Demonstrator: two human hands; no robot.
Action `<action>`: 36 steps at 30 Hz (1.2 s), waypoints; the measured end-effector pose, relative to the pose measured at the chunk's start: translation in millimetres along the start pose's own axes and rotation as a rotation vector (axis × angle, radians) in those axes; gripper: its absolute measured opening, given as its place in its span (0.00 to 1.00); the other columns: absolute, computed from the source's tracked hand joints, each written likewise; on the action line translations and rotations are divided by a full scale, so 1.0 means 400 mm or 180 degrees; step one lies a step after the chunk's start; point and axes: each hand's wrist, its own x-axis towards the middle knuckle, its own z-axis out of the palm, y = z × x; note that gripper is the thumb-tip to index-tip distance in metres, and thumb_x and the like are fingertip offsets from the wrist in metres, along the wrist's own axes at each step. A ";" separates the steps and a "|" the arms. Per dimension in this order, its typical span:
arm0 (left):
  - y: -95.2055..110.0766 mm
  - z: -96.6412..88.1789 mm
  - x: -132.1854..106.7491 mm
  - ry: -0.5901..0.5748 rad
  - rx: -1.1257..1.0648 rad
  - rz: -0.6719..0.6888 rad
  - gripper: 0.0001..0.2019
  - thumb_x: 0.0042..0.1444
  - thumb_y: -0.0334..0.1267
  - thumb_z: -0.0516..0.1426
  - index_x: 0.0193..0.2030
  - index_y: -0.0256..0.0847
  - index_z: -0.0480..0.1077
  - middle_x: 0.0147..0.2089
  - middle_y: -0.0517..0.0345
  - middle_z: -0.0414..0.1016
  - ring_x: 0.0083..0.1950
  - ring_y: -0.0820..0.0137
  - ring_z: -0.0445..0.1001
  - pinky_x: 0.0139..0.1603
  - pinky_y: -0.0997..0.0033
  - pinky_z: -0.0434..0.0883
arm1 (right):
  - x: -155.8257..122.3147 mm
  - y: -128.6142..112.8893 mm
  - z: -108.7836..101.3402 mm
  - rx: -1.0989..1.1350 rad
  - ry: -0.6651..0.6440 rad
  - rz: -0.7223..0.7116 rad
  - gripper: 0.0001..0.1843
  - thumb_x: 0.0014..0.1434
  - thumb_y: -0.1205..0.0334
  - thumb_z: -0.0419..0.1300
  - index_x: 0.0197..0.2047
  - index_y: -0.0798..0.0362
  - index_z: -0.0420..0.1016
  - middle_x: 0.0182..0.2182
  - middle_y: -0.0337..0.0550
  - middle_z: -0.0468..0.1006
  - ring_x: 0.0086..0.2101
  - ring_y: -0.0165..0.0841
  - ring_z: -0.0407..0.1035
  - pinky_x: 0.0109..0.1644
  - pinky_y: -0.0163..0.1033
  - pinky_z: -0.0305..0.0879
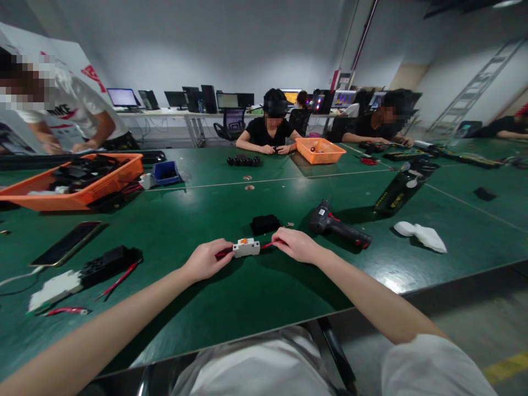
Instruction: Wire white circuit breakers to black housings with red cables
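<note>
Near edge of the green worktop (256, 297): both forearms reach in from below. The left hand (206, 261) is curled, thumb and fingertips pinched on a red wire (221, 254) that runs out of the left end of a small white block (246, 248) with an orange button on top. The right hand (297, 246) is likewise curled, its fingertips closed on a second red wire (269, 244) at the block's right end. The block sits between the two hands, low over the worktop; whether it rests on the surface cannot be told.

Just behind the block lies a small black box (265, 223). To its right lies a black power drill (339, 226) on its side, and further right a white cloth (421, 235). To the left lie a dark phone (68, 242), a black part (105, 263) and loose red leads (119, 280).

Middle distance: a large orange basket (103, 187) of black parts at left, a blue bin (166, 172) beside it, and a long black tool (402, 190) at right.

Far side: a smaller orange basket (320, 150) stands beside a seated person in black (269, 132), whose hands rest together on the worktop. Other people work at left and right.
</note>
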 end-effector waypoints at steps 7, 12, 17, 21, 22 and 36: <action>0.003 -0.002 0.000 0.0018 0.0010 0.0022 0.15 0.66 0.46 0.51 0.50 0.42 0.73 0.44 0.54 0.77 0.41 0.69 0.76 0.42 0.71 0.71 | 0.001 -0.004 0.003 0.0091 -0.0022 -0.0003 0.08 0.69 0.60 0.53 0.44 0.53 0.72 0.40 0.44 0.76 0.38 0.34 0.70 0.41 0.38 0.64; 0.004 -0.003 0.003 -0.0011 -0.0036 0.0041 0.15 0.66 0.46 0.51 0.50 0.43 0.73 0.44 0.53 0.77 0.41 0.68 0.76 0.43 0.70 0.72 | 0.004 -0.012 0.007 0.0158 -0.0085 -0.0028 0.09 0.70 0.60 0.53 0.45 0.53 0.73 0.41 0.45 0.76 0.38 0.34 0.71 0.41 0.38 0.65; 0.002 -0.003 0.006 -0.0032 -0.0116 0.0048 0.15 0.66 0.45 0.51 0.51 0.43 0.74 0.43 0.53 0.78 0.41 0.68 0.76 0.43 0.71 0.72 | 0.005 -0.008 0.015 0.0129 -0.0044 -0.0084 0.09 0.69 0.61 0.53 0.45 0.53 0.74 0.41 0.45 0.76 0.39 0.34 0.71 0.42 0.37 0.65; 0.001 0.000 0.006 -0.0027 -0.0078 0.0035 0.15 0.66 0.45 0.52 0.51 0.42 0.74 0.43 0.54 0.78 0.41 0.68 0.76 0.44 0.71 0.72 | 0.004 -0.004 0.018 0.0139 -0.0040 -0.0078 0.09 0.69 0.60 0.55 0.45 0.53 0.74 0.40 0.44 0.77 0.37 0.33 0.71 0.40 0.37 0.63; 0.001 0.000 0.005 -0.0015 -0.0052 0.0027 0.15 0.66 0.45 0.52 0.51 0.42 0.74 0.43 0.54 0.78 0.41 0.68 0.76 0.44 0.71 0.72 | 0.004 -0.003 0.019 0.0142 -0.0050 -0.0071 0.09 0.68 0.60 0.55 0.45 0.53 0.74 0.39 0.44 0.77 0.37 0.33 0.70 0.39 0.36 0.63; 0.011 -0.002 0.001 0.0091 0.0269 0.0016 0.15 0.65 0.46 0.52 0.49 0.42 0.74 0.43 0.54 0.78 0.40 0.68 0.77 0.41 0.72 0.72 | 0.004 0.002 0.019 0.0282 -0.0227 0.0147 0.11 0.64 0.59 0.61 0.48 0.51 0.74 0.41 0.44 0.80 0.37 0.34 0.73 0.39 0.36 0.63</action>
